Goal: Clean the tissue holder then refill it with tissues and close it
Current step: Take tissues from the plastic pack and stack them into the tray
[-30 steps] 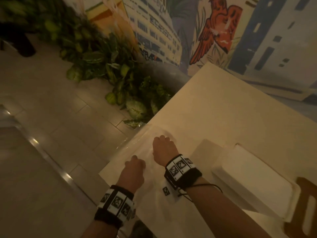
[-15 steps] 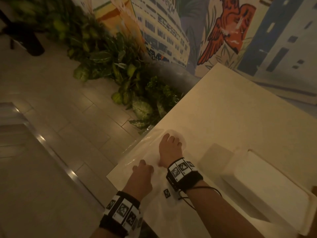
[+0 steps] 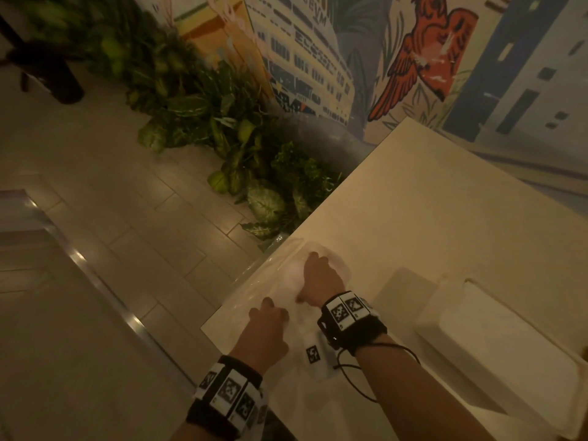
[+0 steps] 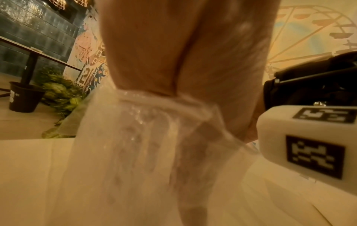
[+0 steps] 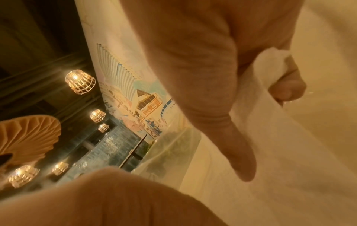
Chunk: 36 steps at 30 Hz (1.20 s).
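A clear plastic wrapper (image 3: 273, 275) with white tissues inside lies at the near-left corner of the white table (image 3: 429, 202). My left hand (image 3: 269, 323) grips the wrapper's bunched open end (image 4: 154, 119). My right hand (image 3: 321, 278) reaches into the wrapper, and its curled fingers (image 5: 287, 88) pinch a fold of white tissues (image 5: 274, 61). The white tissue holder (image 3: 509, 354) stands open to the right of my right forearm, apart from both hands. Its inside is too dim to make out.
The table's left edge (image 3: 286, 246) runs just beside the wrapper, with tiled floor below. Green leafy plants (image 3: 222, 122) stand on the floor beyond it. A painted mural wall (image 3: 413, 58) runs behind the table. A dark pot (image 4: 23, 99) sits by the plants.
Both hands stay on the wrapper. The right hand has pushed slightly further into it, and the left hand has closed in beside it. The head view has drifted.
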{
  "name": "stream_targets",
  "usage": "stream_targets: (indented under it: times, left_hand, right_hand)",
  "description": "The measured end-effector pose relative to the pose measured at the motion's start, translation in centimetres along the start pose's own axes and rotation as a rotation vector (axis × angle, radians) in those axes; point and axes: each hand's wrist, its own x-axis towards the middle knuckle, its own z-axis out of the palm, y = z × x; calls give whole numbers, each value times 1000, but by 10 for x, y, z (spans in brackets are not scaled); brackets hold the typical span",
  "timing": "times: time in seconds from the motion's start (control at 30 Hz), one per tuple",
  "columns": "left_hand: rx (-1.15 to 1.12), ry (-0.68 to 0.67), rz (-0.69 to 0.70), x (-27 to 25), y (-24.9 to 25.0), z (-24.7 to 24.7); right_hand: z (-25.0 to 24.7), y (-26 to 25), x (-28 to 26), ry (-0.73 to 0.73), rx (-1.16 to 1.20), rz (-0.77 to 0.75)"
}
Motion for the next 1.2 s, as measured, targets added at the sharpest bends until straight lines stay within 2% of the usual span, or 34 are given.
stream_targets:
  times: [0.3, 0.4, 0.47, 0.53, 0.6, 0.7, 0.77, 1.0, 1.1, 1.2]
  left_hand:
    - [-88, -8, 17, -2, -1, -7]
    - [-234, 195, 45, -5, -1, -18]
    - [-320, 377, 128, -3, -4, -27]
    - [-361, 453, 227, 2, -8, -36]
    - [-334, 379, 306, 7, -12, -44]
    - [-253, 179, 394, 10, -11, -55]
    - [-151, 127, 424, 9, -6, -62]
    - [-116, -16, 458, 11, 10, -67]
    - [-308, 0, 482, 1, 39, -64]
    - [-695, -113, 492, -14, 80, -52]
  right_hand:
    - [-10, 5, -17, 81, 204, -147]
    - [-15, 5, -31, 97, 258, -245]
    - [-16, 6, -42, 125, 289, -302]
    - [-19, 8, -55, 152, 311, -359]
    - [-23, 12, -70, 172, 331, -402]
    - [-30, 21, -92, 211, 394, -430]
    - [-35, 31, -104, 245, 439, -428]
    - [-43, 90, -149, 440, 662, -245]
    - [-43, 121, -173, 535, 810, -138]
    - [-41, 151, -196, 650, 976, -21]
